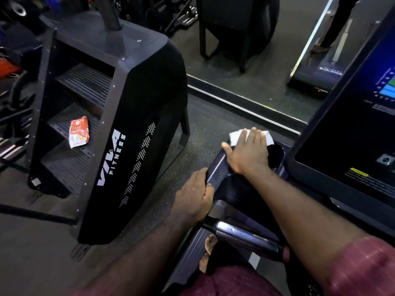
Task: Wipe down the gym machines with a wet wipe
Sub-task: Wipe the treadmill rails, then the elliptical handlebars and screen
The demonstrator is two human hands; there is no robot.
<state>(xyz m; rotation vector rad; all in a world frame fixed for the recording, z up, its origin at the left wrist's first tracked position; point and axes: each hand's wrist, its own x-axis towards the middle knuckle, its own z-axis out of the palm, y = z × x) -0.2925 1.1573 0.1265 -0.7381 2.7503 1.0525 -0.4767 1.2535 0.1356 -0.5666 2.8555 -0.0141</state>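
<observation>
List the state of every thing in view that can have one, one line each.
right hand: flat, fingers straight, pressing the wet wipe.
wet wipe: unfolded, pressed onto the console tray rim.
left hand: fingers curled round the console tray's near edge.
screen: lit, showing a chart.
wipes packet: lying on a step of the stair machine; whether open, cannot tell.

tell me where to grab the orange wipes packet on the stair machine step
Pinch the packet across its lower end, coming from the open front of the steps. It lies flat, that end nearest the step edge, and the black side panel walls off the right.
</observation>
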